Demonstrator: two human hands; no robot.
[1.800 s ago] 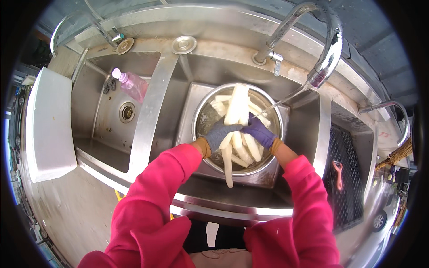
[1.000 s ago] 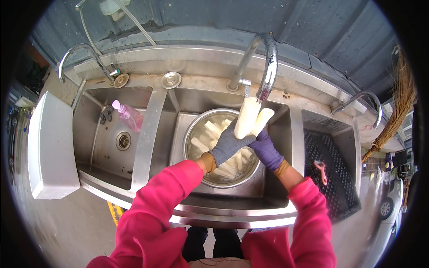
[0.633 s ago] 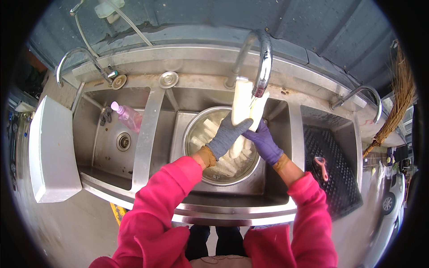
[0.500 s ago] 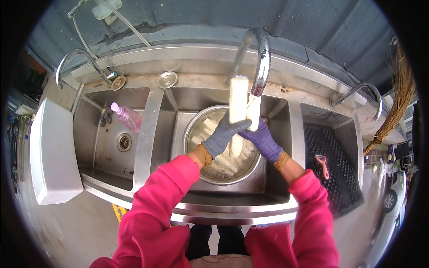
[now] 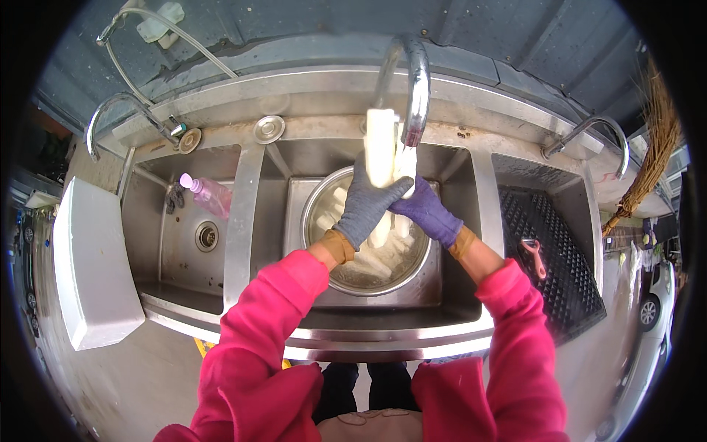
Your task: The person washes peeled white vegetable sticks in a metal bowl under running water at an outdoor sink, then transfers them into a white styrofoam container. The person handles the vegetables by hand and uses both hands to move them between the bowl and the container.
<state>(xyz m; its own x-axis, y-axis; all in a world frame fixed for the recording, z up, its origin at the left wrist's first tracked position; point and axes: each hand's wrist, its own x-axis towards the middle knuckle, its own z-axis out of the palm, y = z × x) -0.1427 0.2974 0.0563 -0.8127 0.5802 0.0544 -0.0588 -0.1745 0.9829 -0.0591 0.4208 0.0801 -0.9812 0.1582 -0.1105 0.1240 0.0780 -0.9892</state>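
Observation:
In my grey-gloved left hand (image 5: 368,202), which is closed, a thick peeled white root (image 5: 380,147) stands nearly upright. My purple-gloved right hand (image 5: 428,211) is closed beside it, around another peeled white root (image 5: 405,163) just under the spout of the curved tap (image 5: 418,92). The gloves touch, and the lower parts of these roots are partly hidden by them. Below the hands, a round metal basin (image 5: 306,228) holds cloudy water and several more peeled white roots (image 5: 366,267). The basin stands in the middle sink (image 5: 460,298).
The left sink (image 5: 177,258) holds a pink pump bottle (image 5: 208,194) and a dark glove (image 5: 175,197). A pink-handled peeler (image 5: 535,259) rests on the black ridged mat (image 5: 567,295) at right. A white box (image 5: 96,272) is at far left, a twig broom (image 5: 648,158) at far right.
My left hand's fingers have shifted higher around its root. Both hands and the roots stay close to the tap spout. The whole view has moved slightly.

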